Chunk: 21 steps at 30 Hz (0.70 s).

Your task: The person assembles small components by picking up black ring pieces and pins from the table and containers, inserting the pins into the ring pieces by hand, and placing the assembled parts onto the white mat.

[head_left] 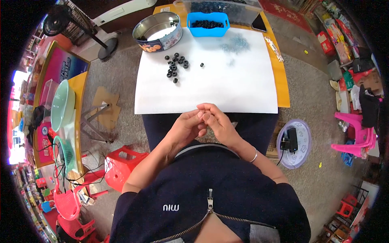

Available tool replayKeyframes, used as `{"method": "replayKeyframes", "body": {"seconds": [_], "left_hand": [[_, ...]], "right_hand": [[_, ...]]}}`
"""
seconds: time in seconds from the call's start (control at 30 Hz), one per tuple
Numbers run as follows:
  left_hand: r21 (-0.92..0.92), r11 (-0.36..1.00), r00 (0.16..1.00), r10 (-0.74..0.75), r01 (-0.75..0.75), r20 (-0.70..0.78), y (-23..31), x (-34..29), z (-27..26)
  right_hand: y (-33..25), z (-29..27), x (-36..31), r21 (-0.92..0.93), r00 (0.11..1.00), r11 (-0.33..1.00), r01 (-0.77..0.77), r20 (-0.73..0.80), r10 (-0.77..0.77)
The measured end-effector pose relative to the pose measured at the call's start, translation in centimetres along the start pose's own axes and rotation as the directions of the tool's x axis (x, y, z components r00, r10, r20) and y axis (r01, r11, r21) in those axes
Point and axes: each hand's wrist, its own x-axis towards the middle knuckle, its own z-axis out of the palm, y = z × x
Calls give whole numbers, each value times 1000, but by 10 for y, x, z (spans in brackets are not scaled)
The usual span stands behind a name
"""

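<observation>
At the near edge of the white sheet [210, 93], my left hand [186, 128] and my right hand [222, 127] meet, their fingertips pressed together. Whatever they may hold between them is hidden by the fingers. Several small black rings [174, 67] lie loosely grouped on the sheet, left of centre, beyond my hands. One black piece [201, 65] sits apart to their right. Farther right is a scatter of tiny see-through bluish pieces [236, 43].
Along the table's far side stand a round metal tin [165, 43], a blue basket [208, 33] of black pieces, a see-through bin [227, 8] and a phone [259, 23]. A red stool [119, 172] is at my left, a lilac basin [304, 150] at my right.
</observation>
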Motion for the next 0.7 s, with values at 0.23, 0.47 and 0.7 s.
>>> {"method": "replayKeyframes", "body": {"seconds": [0.23, 0.47, 0.7], "left_hand": [[-119, 991, 985, 72, -53, 159, 8, 6, 11], [-194, 980, 979, 81, -44, 187, 5, 17, -2], [-74, 995, 997, 64, -61, 49, 5, 28, -8]], "right_hand": [[-7, -7, 4, -296, 955, 914, 277, -19, -296], [-23, -14, 11, -462, 913, 820, 339, -49, -405], [-31, -24, 35, -706, 840, 585, 400, 27, -542]]}}
